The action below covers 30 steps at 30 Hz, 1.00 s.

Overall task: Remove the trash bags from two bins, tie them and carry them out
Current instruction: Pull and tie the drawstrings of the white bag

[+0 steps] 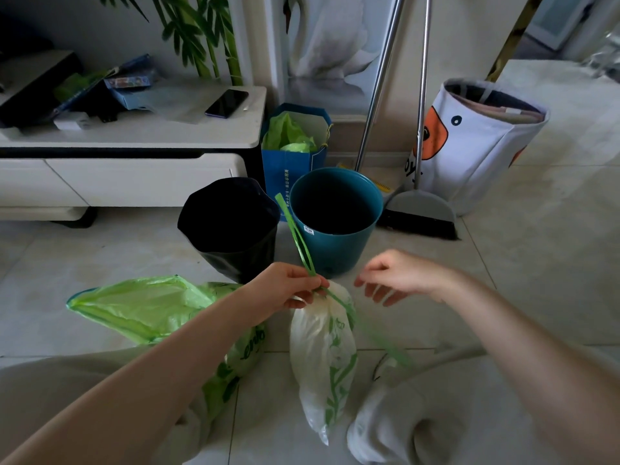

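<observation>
My left hand (288, 286) pinches the gathered neck of a white trash bag with green print (323, 357), which hangs down to the floor. A green drawstring loop (295, 233) sticks up from that grip, and another green string trails down to the right. My right hand (399, 275) hovers just right of the neck, fingers loosely curled, holding nothing. A second, light green trash bag (141, 305) lies on the floor at the left, partly under my left forearm. Behind stand a teal bin (335, 216) without a bag and a bin with a black liner (231, 226).
A white low cabinet (134, 135) with a phone (226, 103) stands back left. A blue paper bag (292, 162), a broom and dustpan (419, 209) and a white fabric basket (476, 142) line the wall. My legs in light trousers fill the foreground on the tiled floor.
</observation>
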Motion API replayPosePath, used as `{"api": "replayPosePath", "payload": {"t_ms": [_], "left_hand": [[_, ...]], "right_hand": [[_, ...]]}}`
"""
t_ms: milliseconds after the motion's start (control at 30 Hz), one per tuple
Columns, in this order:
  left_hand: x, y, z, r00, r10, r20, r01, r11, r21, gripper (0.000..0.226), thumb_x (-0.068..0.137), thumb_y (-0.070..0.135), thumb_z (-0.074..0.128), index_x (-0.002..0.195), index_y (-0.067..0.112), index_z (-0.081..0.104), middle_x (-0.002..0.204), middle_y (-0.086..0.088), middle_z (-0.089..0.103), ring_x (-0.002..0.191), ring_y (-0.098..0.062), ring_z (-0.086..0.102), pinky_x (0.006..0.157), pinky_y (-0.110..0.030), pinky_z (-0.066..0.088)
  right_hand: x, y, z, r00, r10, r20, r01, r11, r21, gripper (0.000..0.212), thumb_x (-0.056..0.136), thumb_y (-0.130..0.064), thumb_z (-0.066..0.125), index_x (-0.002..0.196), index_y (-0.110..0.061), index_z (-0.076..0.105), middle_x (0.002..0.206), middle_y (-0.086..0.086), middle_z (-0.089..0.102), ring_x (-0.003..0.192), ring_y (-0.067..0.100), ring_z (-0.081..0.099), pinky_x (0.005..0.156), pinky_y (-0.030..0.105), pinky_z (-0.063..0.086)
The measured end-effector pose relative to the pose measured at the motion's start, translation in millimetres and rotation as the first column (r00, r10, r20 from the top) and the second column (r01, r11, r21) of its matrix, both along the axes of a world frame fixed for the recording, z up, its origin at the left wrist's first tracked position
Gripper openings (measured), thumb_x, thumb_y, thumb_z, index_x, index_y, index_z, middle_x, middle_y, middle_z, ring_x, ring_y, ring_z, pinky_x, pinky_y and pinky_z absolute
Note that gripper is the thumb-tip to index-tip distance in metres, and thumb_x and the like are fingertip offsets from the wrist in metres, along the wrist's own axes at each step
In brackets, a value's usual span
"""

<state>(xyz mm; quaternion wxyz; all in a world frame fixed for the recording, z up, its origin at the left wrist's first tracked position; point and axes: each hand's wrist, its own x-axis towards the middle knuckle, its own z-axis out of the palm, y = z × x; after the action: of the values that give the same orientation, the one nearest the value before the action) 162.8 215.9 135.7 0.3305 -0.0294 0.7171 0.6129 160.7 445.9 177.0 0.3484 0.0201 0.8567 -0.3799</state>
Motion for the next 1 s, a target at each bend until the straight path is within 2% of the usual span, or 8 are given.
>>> {"api": "replayPosePath", "payload": {"t_ms": [33,100,233,367,533,700,867,1000], "left_hand": [[2,1,1,0.999,-0.027,-0.024,0.026,0.999,-0.025,0.014,0.087,0.018,0.066,0.092,0.012,0.077,0.085,-0.002,0.074,0.081,-0.016,0.062,0.089,-0.037,0.054],[4,3,2,0.995,-0.063,-0.073,0.058,0.996,-0.064,0.012,0.086,0.017,0.068,0.091,0.013,0.077,0.079,0.000,0.072,0.080,-0.015,0.062,0.089,-0.037,0.054],[5,1,4,0.986,-0.090,-0.141,0.074,0.990,-0.116,0.010,0.085,0.012,0.069,0.089,0.016,0.077,0.081,-0.005,0.075,0.080,-0.016,0.064,0.089,-0.038,0.055],[5,-5,6,0.987,-0.091,-0.132,0.077,0.991,-0.107,0.010,0.085,0.011,0.069,0.083,0.016,0.077,0.078,-0.001,0.074,0.083,-0.019,0.066,0.090,-0.039,0.055],[7,-12,1,0.974,-0.125,-0.188,0.091,0.980,-0.180,0.014,0.078,0.016,0.076,0.092,0.013,0.077,0.088,-0.009,0.076,0.090,-0.026,0.071,0.086,-0.034,0.058],[8,-11,0,0.926,-0.151,-0.346,0.069,0.969,-0.237,0.008,0.072,0.007,0.079,0.079,0.011,0.077,0.074,-0.002,0.072,0.070,-0.009,0.066,0.068,-0.021,0.054],[15,-9,-10,0.766,-0.198,-0.611,-0.038,0.936,-0.351,0.013,0.073,0.009,0.076,0.076,0.014,0.065,0.072,0.003,0.066,0.067,-0.008,0.062,0.060,-0.020,0.051],[15,-16,-22,0.434,-0.474,-0.766,-0.075,0.829,-0.555,0.017,0.075,0.011,0.066,0.088,0.019,0.058,0.078,0.007,0.058,0.067,-0.013,0.056,0.059,-0.032,0.050]], "right_hand": [[-3,-5,-6,0.991,0.011,-0.130,-0.010,1.000,0.005,0.015,0.093,-0.021,0.055,0.097,-0.015,0.068,0.091,0.005,0.069,0.080,0.017,0.066,0.071,0.029,0.057],[-4,-19,-19,0.971,0.057,-0.230,-0.075,0.995,-0.068,0.012,0.089,-0.013,0.060,0.096,-0.021,0.066,0.089,0.001,0.067,0.073,0.010,0.063,0.064,0.024,0.056],[0,-42,-37,0.961,0.102,-0.258,-0.152,0.972,-0.178,0.015,0.084,-0.020,0.067,0.099,-0.020,0.065,0.086,-0.012,0.063,0.073,0.005,0.062,0.057,0.019,0.051],[-2,-46,-43,0.966,0.148,-0.214,-0.187,0.967,-0.172,0.014,0.084,-0.014,0.064,0.094,-0.024,0.064,0.085,-0.014,0.062,0.071,0.004,0.060,0.062,0.023,0.054],[2,-49,-43,0.963,0.195,-0.183,-0.227,0.958,-0.174,0.015,0.082,-0.022,0.069,0.084,-0.032,0.059,0.088,-0.011,0.060,0.076,0.006,0.059,0.065,0.026,0.054],[1,-50,-41,0.961,0.187,-0.203,-0.218,0.966,-0.141,0.012,0.080,-0.024,0.070,0.087,-0.029,0.062,0.091,-0.006,0.062,0.077,0.008,0.058,0.063,0.024,0.052],[2,-54,-44,0.968,0.175,-0.180,-0.201,0.969,-0.140,0.015,0.080,-0.020,0.068,0.080,-0.032,0.061,0.090,-0.003,0.061,0.076,0.010,0.058,0.065,0.026,0.052],[4,-54,-46,0.969,0.156,-0.192,-0.190,0.966,-0.175,0.007,0.087,-0.022,0.061,0.084,-0.021,0.067,0.082,-0.004,0.064,0.073,0.008,0.060,0.062,0.021,0.053]]}}
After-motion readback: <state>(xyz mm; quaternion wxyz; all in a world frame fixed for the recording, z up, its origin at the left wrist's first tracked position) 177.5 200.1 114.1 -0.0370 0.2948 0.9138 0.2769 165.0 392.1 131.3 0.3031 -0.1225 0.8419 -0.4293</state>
